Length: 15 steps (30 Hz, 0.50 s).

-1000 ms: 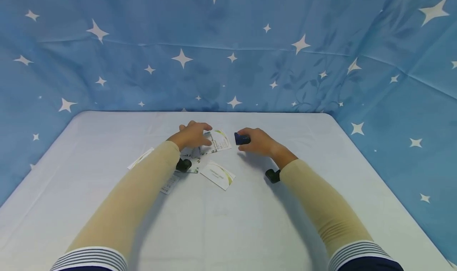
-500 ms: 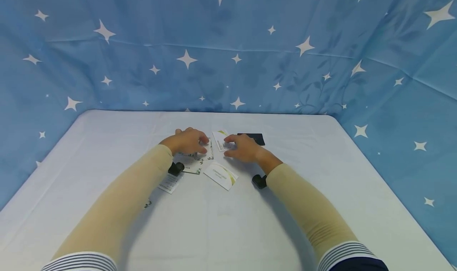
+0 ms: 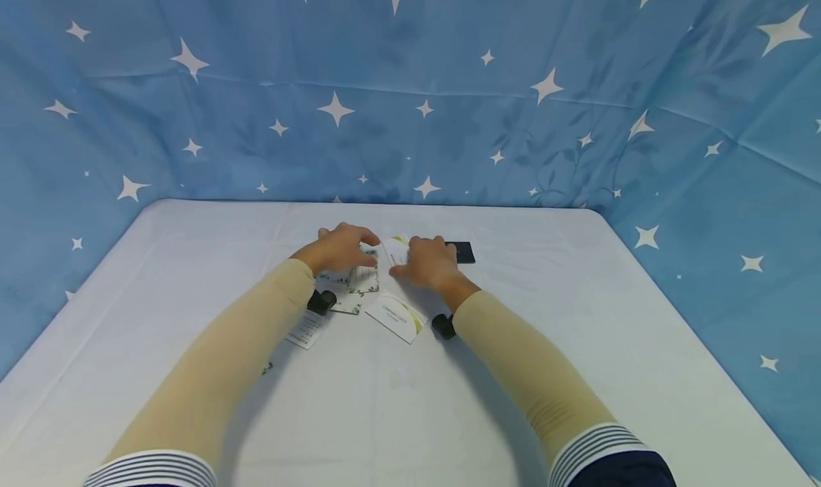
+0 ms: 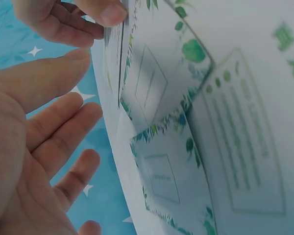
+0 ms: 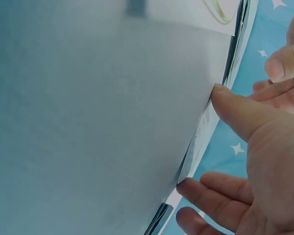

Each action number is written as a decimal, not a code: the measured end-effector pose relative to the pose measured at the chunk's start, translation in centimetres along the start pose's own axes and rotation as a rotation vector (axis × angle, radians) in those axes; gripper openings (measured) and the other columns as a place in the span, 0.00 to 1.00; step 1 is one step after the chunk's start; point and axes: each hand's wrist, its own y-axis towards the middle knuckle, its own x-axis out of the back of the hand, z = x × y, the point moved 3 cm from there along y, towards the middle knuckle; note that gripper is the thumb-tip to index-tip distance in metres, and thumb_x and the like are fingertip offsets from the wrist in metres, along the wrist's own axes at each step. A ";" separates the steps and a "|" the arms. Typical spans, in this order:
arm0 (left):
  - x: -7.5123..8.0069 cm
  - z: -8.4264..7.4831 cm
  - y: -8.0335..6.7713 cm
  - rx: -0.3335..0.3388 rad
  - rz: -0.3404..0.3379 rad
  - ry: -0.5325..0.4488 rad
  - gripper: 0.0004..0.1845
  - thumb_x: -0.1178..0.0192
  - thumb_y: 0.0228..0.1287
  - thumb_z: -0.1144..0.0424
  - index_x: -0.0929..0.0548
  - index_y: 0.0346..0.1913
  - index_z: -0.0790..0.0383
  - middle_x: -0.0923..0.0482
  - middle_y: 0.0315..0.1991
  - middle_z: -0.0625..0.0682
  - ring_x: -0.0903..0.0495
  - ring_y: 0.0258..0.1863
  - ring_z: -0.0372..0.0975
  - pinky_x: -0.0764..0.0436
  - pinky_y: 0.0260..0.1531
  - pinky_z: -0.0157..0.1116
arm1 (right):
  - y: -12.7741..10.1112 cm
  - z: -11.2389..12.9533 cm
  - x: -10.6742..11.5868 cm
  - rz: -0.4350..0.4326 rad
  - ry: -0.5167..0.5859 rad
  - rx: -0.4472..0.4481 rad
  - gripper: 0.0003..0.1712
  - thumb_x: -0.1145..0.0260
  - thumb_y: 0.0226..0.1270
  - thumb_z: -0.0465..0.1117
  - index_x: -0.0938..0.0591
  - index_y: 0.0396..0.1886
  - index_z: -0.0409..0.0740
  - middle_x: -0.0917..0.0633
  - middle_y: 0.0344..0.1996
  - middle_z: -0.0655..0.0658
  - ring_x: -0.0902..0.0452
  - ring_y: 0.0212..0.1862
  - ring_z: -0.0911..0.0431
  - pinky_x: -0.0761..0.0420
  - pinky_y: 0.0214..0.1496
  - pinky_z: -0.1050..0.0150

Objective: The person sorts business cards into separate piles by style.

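Observation:
My right hand (image 3: 428, 262) pinches a white business card (image 3: 395, 250) with a yellow-green corner between thumb and fingers, toward the back of the table. In the right wrist view, the thumb and a fingertip meet opposite edges of this card (image 5: 193, 147), seen nearly edge-on. My left hand (image 3: 340, 248) hovers over leaf-bordered cards (image 3: 364, 280), its fingers spread and loosely bent. Nothing lies between them in the left wrist view, where a leaf-bordered card (image 4: 161, 181) overlaps others. Part of the cards is hidden beneath the left hand.
A second white card (image 3: 394, 317) with a yellow-green corner lies in front of the hands. The dark card (image 3: 463, 252) lies right of the right hand. Another printed card (image 3: 306, 329) sticks out beside the left sleeve. A starry blue cloth (image 3: 410, 145) hangs behind the white table (image 3: 398, 416).
My right hand has set down the dark card, moved left, and taken hold of the white business card. My left hand dipped slightly and rose again over the leaf-bordered cards.

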 end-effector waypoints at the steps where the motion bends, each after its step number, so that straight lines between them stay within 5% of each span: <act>1: -0.1 0.0 0.1 -0.001 -0.002 -0.005 0.27 0.35 0.68 0.52 0.23 0.68 0.53 0.26 0.66 0.48 0.41 0.70 0.50 0.50 0.61 0.58 | 0.0 0.0 0.0 0.004 -0.002 -0.005 0.38 0.34 0.63 0.68 0.22 0.58 0.42 0.17 0.50 0.42 0.29 0.55 0.43 0.32 0.58 0.43; 8: -0.4 -0.3 0.7 0.012 -0.023 -0.013 0.29 0.35 0.69 0.53 0.26 0.70 0.51 0.26 0.66 0.48 0.40 0.67 0.48 0.50 0.61 0.57 | 0.2 0.0 0.2 0.048 0.040 0.037 0.37 0.34 0.68 0.59 0.27 0.71 0.45 0.20 0.59 0.44 0.31 0.59 0.43 0.34 0.61 0.44; 15: -1.0 -0.5 1.9 0.028 -0.029 0.008 0.30 0.35 0.69 0.55 0.28 0.72 0.50 0.27 0.66 0.50 0.39 0.66 0.48 0.48 0.59 0.55 | 0.8 -0.9 0.7 0.117 0.130 0.084 0.35 0.32 0.67 0.49 0.29 0.73 0.48 0.22 0.63 0.48 0.34 0.62 0.45 0.37 0.64 0.44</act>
